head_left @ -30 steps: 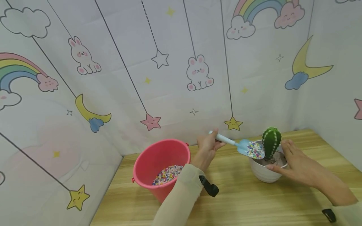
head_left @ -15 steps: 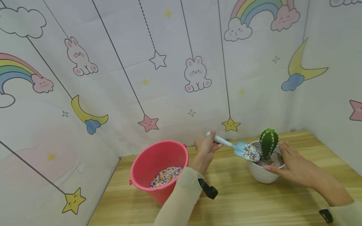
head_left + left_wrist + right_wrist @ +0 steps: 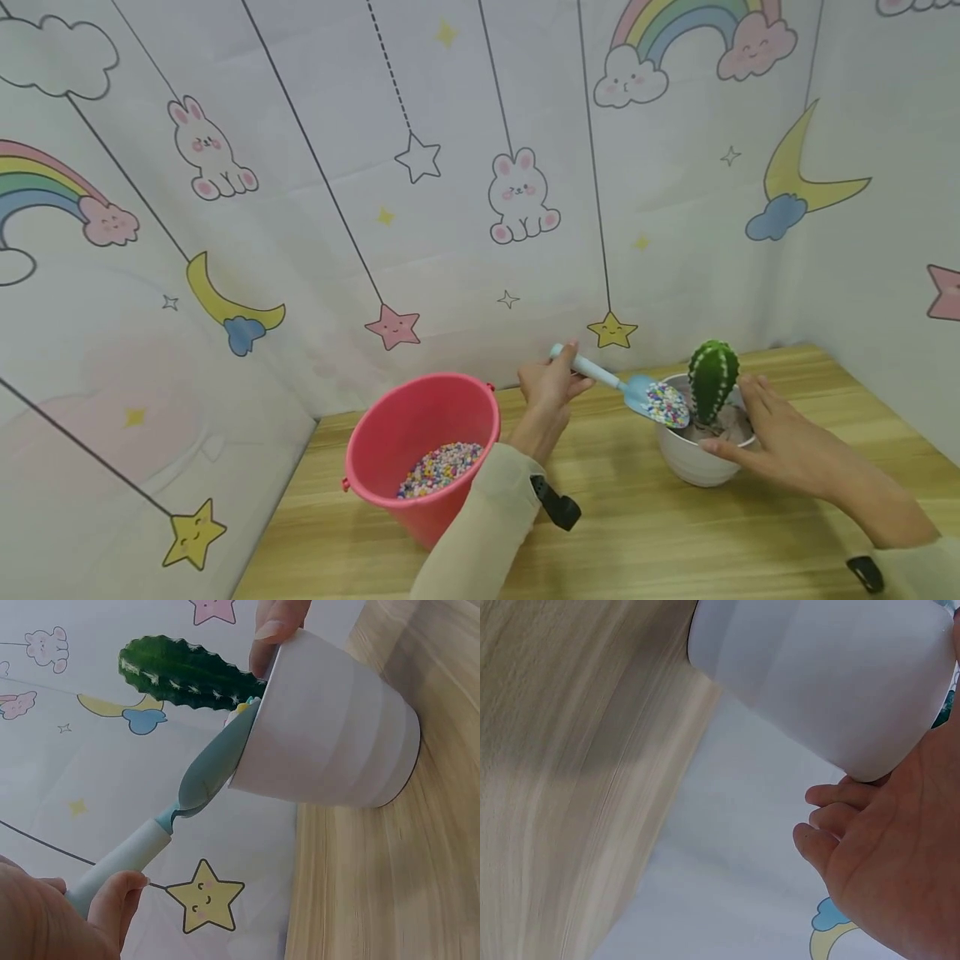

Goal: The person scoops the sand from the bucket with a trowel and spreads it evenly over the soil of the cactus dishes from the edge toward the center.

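My left hand grips the pale handle of a light blue toy trowel. A heap of small multicoloured beads lies on its blade, whose tip reaches over the left rim of a white flowerpot. Inside the pot stands a green cactus with pale spots, rising from a greyish fill. My right hand holds the pot by its right side, thumb at the near rim and fingers on the far side. In the right wrist view, these fingers bend behind the pot wall.
A pink bucket stands left of the pot, partly filled with the same sort of beads; my left forearm passes in front of its right side. The wooden table ends against a fabric wall printed with bunnies, stars and rainbows.
The head view has shifted slightly. The trowel tip has drawn a little left, away from the cactus, with the beads still on it. Both hands keep their holds.
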### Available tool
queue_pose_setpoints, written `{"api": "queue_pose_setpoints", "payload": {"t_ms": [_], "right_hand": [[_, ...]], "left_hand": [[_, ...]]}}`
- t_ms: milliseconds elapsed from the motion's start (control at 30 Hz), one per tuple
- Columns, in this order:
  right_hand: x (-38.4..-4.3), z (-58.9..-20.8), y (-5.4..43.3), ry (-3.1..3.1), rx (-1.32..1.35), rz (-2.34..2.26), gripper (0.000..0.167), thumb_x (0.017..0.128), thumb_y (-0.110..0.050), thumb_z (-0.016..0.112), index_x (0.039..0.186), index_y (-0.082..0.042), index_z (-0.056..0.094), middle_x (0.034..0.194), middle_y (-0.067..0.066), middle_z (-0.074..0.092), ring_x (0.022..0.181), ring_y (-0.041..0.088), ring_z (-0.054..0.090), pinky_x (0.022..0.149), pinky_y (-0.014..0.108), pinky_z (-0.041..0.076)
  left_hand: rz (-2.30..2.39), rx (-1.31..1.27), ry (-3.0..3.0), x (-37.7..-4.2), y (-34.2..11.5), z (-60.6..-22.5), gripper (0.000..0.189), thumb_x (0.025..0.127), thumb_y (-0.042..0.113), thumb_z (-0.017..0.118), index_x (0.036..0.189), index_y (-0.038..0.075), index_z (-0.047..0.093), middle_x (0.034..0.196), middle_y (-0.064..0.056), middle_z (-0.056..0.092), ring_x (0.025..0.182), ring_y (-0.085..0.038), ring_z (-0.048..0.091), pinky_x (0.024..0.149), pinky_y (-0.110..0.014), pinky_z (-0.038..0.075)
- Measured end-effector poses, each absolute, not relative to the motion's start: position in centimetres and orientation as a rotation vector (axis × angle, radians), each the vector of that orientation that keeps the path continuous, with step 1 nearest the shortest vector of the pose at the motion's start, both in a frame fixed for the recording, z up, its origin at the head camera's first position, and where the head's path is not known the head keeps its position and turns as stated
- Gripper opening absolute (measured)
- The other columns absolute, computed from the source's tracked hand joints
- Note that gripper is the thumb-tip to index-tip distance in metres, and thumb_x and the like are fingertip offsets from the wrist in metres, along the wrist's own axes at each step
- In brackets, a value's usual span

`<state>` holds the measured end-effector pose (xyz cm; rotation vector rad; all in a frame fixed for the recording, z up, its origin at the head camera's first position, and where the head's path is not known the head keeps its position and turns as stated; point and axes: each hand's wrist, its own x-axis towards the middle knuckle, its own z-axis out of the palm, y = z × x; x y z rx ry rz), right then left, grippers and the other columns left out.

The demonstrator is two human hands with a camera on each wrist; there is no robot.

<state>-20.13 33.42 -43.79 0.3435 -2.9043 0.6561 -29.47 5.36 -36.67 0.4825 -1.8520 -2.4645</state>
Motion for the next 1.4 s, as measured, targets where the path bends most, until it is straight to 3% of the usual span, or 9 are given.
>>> {"api": "queue_pose_setpoints", "payload": {"t_ms": [367, 767, 1400], "right_hand": [[-20.39, -43.76, 33.51, -2.91, 0.339, 0.674, 0.115, 0.097, -0.057, 0.068, 0.158, 0.021, 0.009, 0.163, 0.048, 0.007, 0.154, 0.064, 0.009, 0.123, 0.079, 0.018], [-20.5, -43.47, 33.58, -2.921, 0.335, 0.67, 0.114, 0.098, -0.057, 0.067, 0.158, 0.021, 0.009, 0.163, 0.049, 0.006, 0.153, 0.065, 0.01, 0.118, 0.081, 0.023], [-20.68, -43.58, 33.67, -2.938, 0.332, 0.665, 0.114, 0.097, -0.058, 0.067, 0.159, 0.019, 0.01, 0.163, 0.048, 0.005, 0.154, 0.064, 0.011, 0.113, 0.083, 0.029]], "left_hand": [[-2.433, 0.434, -1.853, -29.39, 5.71, -36.67, 0.029, 0.094, 0.024, 0.081, 0.102, -0.002, 0.074, 0.082, -0.021, 0.077, 0.06, -0.017, 0.076, 0.057, -0.025, 0.065], [-2.419, 0.339, -1.871, -29.43, 5.95, -36.34, 0.028, 0.094, 0.024, 0.082, 0.098, -0.003, 0.075, 0.087, -0.018, 0.078, 0.073, -0.025, 0.081, 0.064, -0.028, 0.067], [-2.331, 0.29, -1.913, -29.24, 6.27, -36.15, 0.033, 0.091, 0.027, 0.084, 0.095, -0.005, 0.077, 0.083, -0.017, 0.077, 0.066, -0.02, 0.078, 0.063, -0.028, 0.067]]}}
